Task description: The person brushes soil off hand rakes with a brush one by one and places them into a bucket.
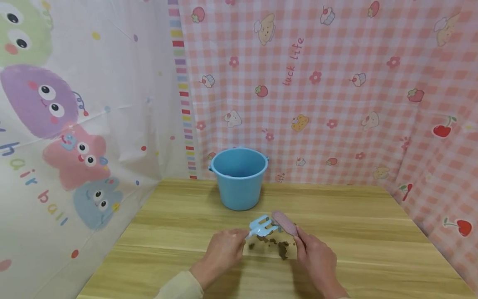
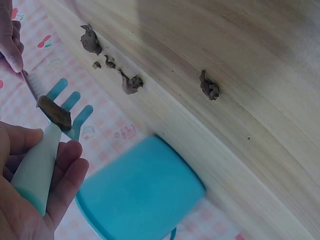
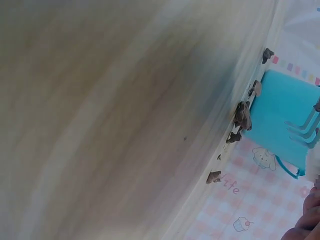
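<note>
My left hand (image 1: 223,249) grips the pale handle of a small light-blue garden fork (image 1: 257,231), held above the table. A brown clump (image 2: 54,113) lies on the fork's head in the left wrist view. My right hand (image 1: 317,257) holds a mauve-backed brush (image 1: 285,223) by its handle. In the left wrist view the brush's white bristles (image 2: 35,84) are close to the tines; whether they touch I cannot tell. Several brown crumbly clumps (image 1: 283,250) lie on the table below the two tools.
A blue bucket (image 1: 240,192) stands upright on the wood-grain table (image 1: 354,232), behind the fork. Something pinkish shows faintly inside it. A pink checked cloth (image 1: 321,99) hangs at the back and right, and a white cartoon-printed cloth (image 1: 127,83) at the left.
</note>
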`<state>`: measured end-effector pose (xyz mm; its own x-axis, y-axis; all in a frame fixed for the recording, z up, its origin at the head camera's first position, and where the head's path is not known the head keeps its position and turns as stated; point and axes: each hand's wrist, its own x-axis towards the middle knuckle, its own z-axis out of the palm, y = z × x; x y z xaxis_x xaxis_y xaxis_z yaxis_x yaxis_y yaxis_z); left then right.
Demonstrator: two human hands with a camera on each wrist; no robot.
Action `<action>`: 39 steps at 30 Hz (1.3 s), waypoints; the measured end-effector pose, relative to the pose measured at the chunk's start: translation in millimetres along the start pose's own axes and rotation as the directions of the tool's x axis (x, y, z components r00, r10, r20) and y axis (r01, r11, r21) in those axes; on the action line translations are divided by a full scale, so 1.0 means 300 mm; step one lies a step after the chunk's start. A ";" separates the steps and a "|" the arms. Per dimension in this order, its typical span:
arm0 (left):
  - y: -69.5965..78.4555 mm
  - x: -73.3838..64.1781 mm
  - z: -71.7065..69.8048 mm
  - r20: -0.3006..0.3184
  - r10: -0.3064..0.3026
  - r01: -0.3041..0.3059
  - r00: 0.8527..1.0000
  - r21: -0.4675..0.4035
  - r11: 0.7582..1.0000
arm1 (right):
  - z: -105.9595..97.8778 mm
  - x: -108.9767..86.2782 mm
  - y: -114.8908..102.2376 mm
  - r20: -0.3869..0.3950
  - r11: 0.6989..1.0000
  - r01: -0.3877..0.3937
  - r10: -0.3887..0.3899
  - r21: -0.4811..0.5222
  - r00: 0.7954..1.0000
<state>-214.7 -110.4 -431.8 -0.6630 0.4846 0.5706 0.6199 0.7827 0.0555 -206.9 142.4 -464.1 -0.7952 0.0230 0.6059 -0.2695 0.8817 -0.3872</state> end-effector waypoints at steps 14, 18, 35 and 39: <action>-0.005 0.008 -0.001 0.031 -0.051 0.051 0.998 0.000 0.999 | -0.017 -0.007 -0.015 -0.031 0.999 0.039 -0.038 0.028 0.999; -0.006 0.011 0.001 0.031 -0.061 0.061 0.998 0.001 0.998 | -0.003 -0.017 -0.036 -0.130 0.979 0.205 -0.201 0.017 0.971; 0.004 0.005 0.005 0.032 -0.028 0.029 0.999 -0.019 0.999 | -0.016 0.007 -0.005 0.033 1.000 -0.024 0.024 0.006 0.999; -0.002 0.008 0.003 0.051 -0.063 0.064 0.997 -0.020 0.998 | -0.016 0.000 -0.002 -0.058 0.995 0.090 -0.088 0.034 0.994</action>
<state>-217.1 -109.5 -431.4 -0.7209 0.4538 0.5238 0.5848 0.8040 0.1082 -204.0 144.1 -460.4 -0.7359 -0.0271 0.6765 -0.3580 0.8637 -0.3548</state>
